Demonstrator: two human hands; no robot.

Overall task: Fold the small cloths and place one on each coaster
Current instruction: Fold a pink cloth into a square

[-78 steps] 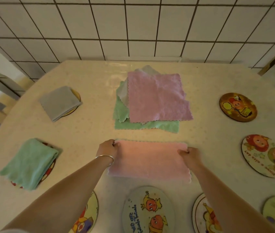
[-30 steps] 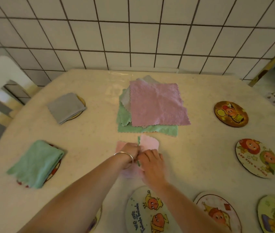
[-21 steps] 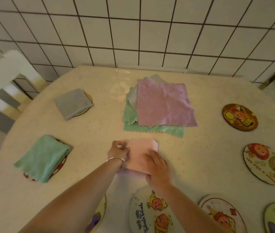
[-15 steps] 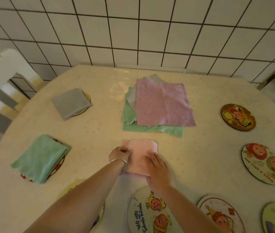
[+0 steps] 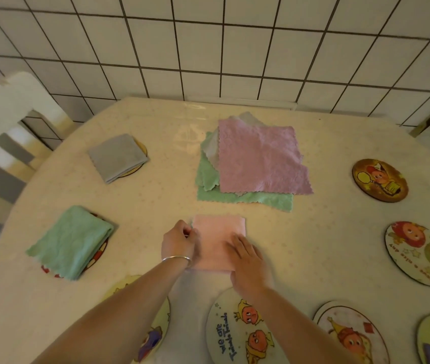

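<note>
A light pink cloth [image 5: 218, 239], folded into a small square, lies flat on the table in front of me. My left hand [image 5: 179, 243] pinches its left edge. My right hand [image 5: 246, 261] rests flat on its lower right part. Behind it is a pile of unfolded cloths [image 5: 256, 161], a mauve one on top, green and grey ones beneath. A folded grey cloth [image 5: 116, 157] covers a coaster at far left. A folded green cloth [image 5: 70, 241] covers another coaster at near left. Bare round cartoon coasters lie near me [image 5: 237, 334] and along the right [image 5: 379, 179].
The cream table [image 5: 156, 195] ends at a white tiled wall [image 5: 208, 48]. A white chair [image 5: 1, 122] stands at the left edge. More bare coasters sit at right [image 5: 424, 253], bottom right [image 5: 350, 334] and bottom left [image 5: 153, 334].
The pink cloth was a wide half-folded strip; my hands brought its ends together into a small square. My right hand then settled flat on it while the left stayed at the left edge.
</note>
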